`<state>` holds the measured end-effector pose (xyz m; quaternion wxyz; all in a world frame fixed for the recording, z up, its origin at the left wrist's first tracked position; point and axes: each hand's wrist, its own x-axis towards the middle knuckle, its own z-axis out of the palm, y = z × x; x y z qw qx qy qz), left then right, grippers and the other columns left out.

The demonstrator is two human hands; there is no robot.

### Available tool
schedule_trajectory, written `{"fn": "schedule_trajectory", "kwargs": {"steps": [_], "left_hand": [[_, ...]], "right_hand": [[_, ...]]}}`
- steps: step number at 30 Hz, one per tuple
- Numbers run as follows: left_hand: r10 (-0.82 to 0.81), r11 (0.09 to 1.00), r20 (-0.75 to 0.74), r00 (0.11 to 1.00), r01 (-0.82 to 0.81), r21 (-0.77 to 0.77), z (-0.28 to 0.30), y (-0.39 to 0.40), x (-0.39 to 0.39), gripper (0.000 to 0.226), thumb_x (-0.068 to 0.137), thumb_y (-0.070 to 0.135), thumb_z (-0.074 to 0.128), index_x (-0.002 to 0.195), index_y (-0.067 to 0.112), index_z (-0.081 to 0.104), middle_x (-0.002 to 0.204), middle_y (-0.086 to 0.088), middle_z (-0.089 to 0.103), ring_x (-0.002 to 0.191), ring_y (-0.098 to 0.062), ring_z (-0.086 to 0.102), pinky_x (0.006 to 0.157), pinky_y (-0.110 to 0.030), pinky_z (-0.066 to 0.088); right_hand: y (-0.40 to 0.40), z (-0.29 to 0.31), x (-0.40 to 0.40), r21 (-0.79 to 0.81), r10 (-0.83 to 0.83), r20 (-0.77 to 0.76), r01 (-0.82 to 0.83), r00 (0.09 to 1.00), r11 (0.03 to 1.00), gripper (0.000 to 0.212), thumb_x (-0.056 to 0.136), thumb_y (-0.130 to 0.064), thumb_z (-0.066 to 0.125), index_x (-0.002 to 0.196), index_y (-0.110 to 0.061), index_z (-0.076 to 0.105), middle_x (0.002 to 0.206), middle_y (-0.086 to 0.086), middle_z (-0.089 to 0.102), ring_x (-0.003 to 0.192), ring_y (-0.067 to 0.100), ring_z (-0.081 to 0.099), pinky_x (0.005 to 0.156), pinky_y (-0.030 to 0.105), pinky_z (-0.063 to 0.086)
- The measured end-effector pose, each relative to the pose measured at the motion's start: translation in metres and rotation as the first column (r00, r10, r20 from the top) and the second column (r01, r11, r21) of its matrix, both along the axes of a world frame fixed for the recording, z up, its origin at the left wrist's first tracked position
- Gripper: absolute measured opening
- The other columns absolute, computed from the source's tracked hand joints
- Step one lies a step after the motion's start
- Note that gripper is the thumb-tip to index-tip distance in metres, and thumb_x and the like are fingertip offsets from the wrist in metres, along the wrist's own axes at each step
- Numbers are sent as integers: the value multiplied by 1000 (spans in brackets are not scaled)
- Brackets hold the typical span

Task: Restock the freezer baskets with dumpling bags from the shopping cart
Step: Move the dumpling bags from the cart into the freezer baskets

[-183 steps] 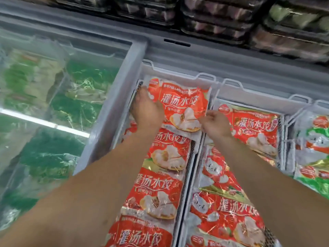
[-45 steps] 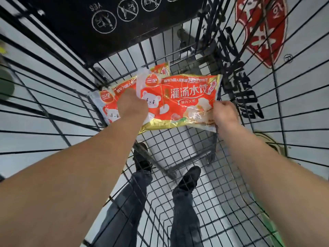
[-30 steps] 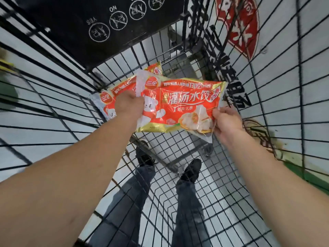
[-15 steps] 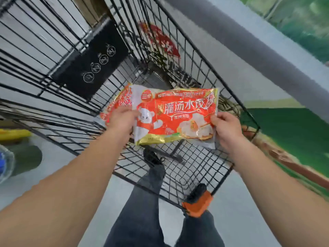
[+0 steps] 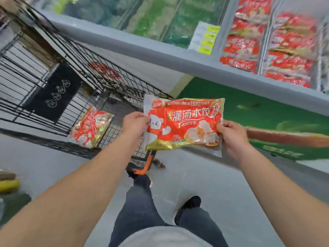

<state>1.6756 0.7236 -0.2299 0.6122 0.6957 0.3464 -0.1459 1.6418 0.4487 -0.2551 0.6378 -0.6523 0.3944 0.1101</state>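
Note:
A red dumpling bag (image 5: 183, 124) with white and gold trim hangs in the air between my hands, past the cart's near corner. My left hand (image 5: 136, 124) grips its left edge and my right hand (image 5: 231, 135) pinches its right edge. One more red dumpling bag (image 5: 90, 127) lies on the floor of the black wire shopping cart (image 5: 74, 56) at the left. At the upper right the freezer baskets (image 5: 263, 35) hold rows of red dumpling bags, blurred.
The grey freezer rim (image 5: 160, 56) runs diagonally across the top, with a green front panel (image 5: 249, 118) below it. Glass lids over green packs lie at the upper middle. Yellow price tags (image 5: 207, 41) stand by the baskets. My legs and shoes are on the grey floor below.
I have lifted the bag out of the cart and swung it right toward the freezer. The view has turned, and the freezer baskets have come into sight.

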Motion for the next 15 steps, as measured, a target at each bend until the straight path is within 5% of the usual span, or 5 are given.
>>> {"fn": "schedule_trajectory", "kwargs": {"steps": [3,7,15], "left_hand": [[-69,998,40,997,69,11,22,-61,-15,17,77,4,71,69,15,61,81,-13,72,75,-26,68,60,-37,55],[-175,985,65,982,174,12,42,-128,-18,10,80,11,70,73,16,64,83,-10,75,82,-30,73,76,-51,61],[-306,952,147,941,301,57,70,-236,28,14,91,9,61,78,14,63,87,-8,72,81,-24,67,56,-28,45]], "right_hand": [[-57,29,-31,-52,-66,33,67,997,996,11,95,-6,61,86,-12,64,99,13,73,95,29,71,89,49,57],[-119,58,-54,-108,-136,58,142,989,984,8,94,-8,62,88,-11,65,100,12,73,94,29,71,88,50,57],[-215,87,-41,-122,-226,127,242,966,963,8,94,-10,62,89,-12,66,96,9,74,95,29,71,88,48,58]]}}
